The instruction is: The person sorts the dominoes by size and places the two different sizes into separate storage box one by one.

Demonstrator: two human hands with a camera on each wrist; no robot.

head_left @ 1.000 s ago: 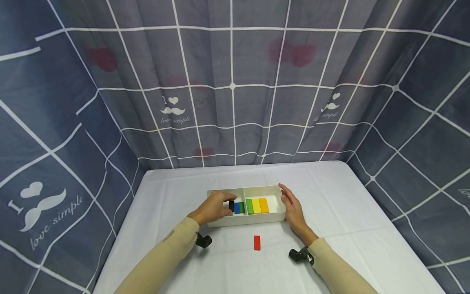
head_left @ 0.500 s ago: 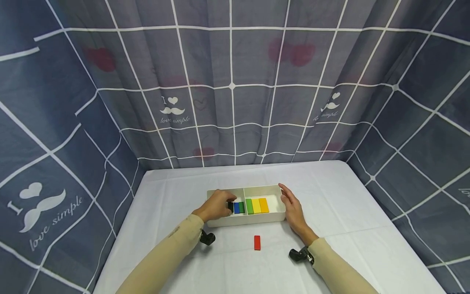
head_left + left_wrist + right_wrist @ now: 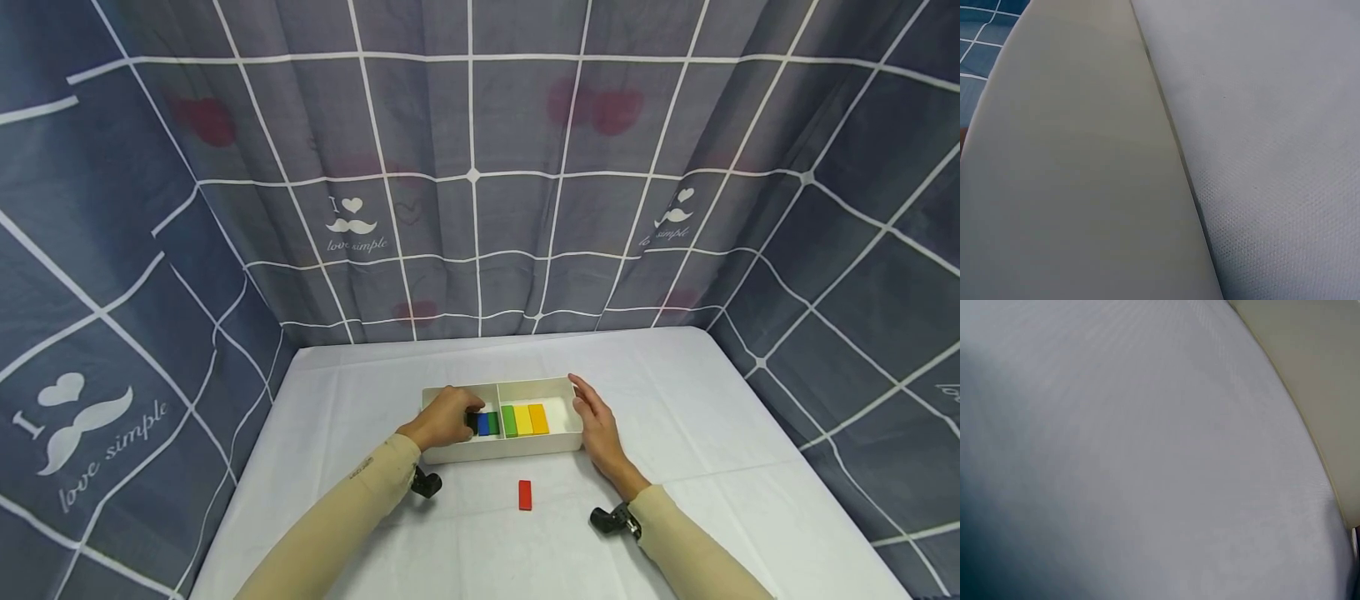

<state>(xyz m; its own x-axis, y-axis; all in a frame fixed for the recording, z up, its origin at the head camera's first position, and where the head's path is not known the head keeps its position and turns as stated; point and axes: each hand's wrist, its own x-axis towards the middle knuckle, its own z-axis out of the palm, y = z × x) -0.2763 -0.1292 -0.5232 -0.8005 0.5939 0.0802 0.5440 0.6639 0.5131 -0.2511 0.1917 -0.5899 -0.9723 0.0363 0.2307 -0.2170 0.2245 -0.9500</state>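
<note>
A cream two-compartment box sits mid-table in the head view. My left hand reaches over its left compartment, thumb and fingers pinching a black block, which is mostly hidden. Right beside that stand a blue block and a dark green block. The right compartment holds a light green block, a yellow block and an orange block in a row. My right hand rests against the box's right end with extended fingers. The box wall fills much of the left wrist view.
A red block lies on the white tablecloth in front of the box. Grey gridded curtains enclose the table at the back and sides. In the right wrist view, a box wall edges the upper right.
My left hand has shifted slightly right and brought the black block down against the blue one in the left compartment. The right hand and box stay put.
</note>
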